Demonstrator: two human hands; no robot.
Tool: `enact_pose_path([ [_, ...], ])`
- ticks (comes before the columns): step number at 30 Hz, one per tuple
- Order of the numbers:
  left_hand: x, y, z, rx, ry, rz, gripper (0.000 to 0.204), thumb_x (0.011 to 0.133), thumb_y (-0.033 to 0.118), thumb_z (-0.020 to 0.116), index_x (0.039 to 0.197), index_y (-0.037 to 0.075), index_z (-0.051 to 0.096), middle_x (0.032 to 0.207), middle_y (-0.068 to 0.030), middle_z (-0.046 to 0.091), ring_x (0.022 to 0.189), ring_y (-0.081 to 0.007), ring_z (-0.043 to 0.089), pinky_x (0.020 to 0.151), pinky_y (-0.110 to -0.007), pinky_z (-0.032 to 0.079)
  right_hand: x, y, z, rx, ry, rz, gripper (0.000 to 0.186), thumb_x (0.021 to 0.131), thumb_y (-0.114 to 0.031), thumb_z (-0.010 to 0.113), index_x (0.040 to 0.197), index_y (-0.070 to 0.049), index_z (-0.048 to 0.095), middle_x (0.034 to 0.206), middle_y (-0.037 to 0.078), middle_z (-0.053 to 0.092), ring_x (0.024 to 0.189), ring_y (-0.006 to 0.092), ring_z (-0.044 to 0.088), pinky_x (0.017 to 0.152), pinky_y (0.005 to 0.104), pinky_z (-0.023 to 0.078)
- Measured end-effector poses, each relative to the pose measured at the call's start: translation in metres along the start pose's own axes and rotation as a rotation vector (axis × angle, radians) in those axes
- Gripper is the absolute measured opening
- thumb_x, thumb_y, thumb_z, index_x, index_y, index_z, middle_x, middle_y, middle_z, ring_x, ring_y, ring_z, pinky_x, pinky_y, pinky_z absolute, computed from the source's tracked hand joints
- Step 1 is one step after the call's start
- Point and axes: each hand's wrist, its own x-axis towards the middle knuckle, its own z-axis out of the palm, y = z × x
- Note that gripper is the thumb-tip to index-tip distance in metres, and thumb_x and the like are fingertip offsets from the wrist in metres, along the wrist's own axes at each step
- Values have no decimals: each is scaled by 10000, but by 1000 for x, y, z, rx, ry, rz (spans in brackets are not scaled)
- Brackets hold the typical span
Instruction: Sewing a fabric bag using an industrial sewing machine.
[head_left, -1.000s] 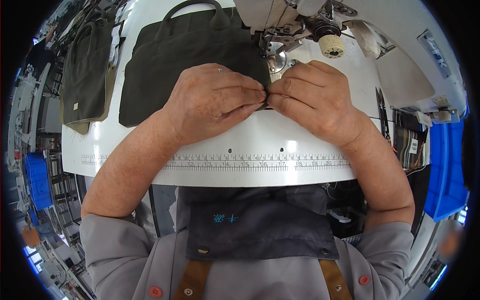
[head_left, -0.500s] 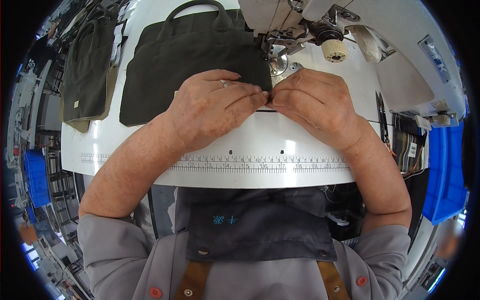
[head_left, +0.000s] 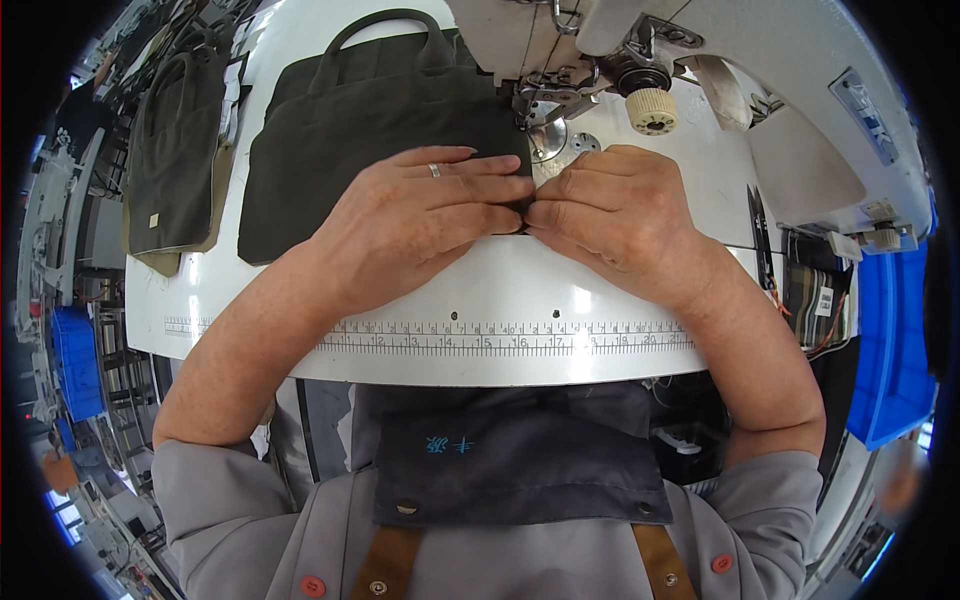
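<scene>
A dark olive fabric bag panel with a looped handle lies on the white table, its right edge by the needle area of a sewing machine. Across the panel's near right part rests my left hand, fingers stretched out, a ring on one of them. My right hand is closed in a pinch at the panel's near right corner, fingertips meeting those of the left. The pinched bit of cloth is mostly hidden by the fingers.
More olive bag pieces are stacked at the left. A printed ruler scale runs along the table's front edge. Dark scissors or snips lie at the right, near striped cloth and a blue bin.
The panel has shifted slightly toward me. My left fingers have spread and flattened on it, while my right hand stays pinched at the edge, a little farther left.
</scene>
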Motion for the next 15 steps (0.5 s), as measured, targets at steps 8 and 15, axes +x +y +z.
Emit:
enact_pose_path([
  [8,-7,3,-13,-126,-238,-101,398,875,-14,633,1238,99,753,1360,-55,702,1342,-250,619,1187,-494,433,1,-4,-8,58,-60,50,116,728,-162,792,760,-109,694,802,-14,653,746,188,656,629,349,539],
  [15,0,-21,-5,-85,-157,-40,440,854,-14,635,1256,119,756,1342,-62,712,1327,-246,629,1174,-489,445,1,4,-6,82,-63,187,131,806,-197,815,877,-95,773,915,13,689,833,227,671,726,388,538],
])
